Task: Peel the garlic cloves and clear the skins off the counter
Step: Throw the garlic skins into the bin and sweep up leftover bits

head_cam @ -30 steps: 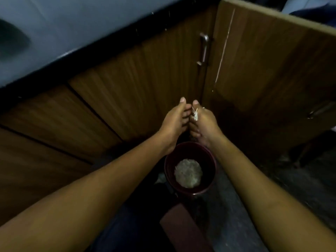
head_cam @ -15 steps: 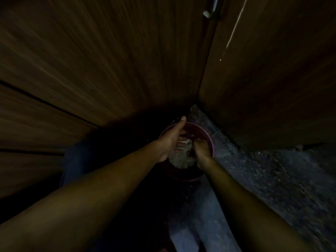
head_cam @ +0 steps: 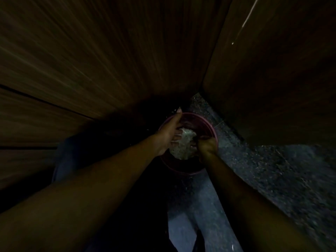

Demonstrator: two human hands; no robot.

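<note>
- Presently, bin (head_cam: 181, 169): dark red, round, standing on the floor at centre frame, just before the corner where the cabinet front meets a door.
- Skins (head_cam: 183, 144): pale papery heap lying inside the bin, between the two hands.
- Left hand (head_cam: 169, 133): over the bin's left rim, fingers straight and spread above the heap, thumb raised; it grips nothing that shows.
- Right hand (head_cam: 206, 145): at the bin's right rim, knuckles up, fingers curled down toward the heap; too dark to tell whether they pinch any skins.
- Cabinet front (head_cam: 109, 60): brown wood, upper left and centre.
- Door (head_cam: 272, 70): same wood, upper right.
- Floor (head_cam: 272, 170): dark speckled stone, lower right.
- Garlic cloves, counter: neither in view.
- Progress, as a judgement: skins already lie in the bin, so the clearing step looks close to done. Whether the counter is clean, or every clove peeled, cannot be checked from here.
</note>
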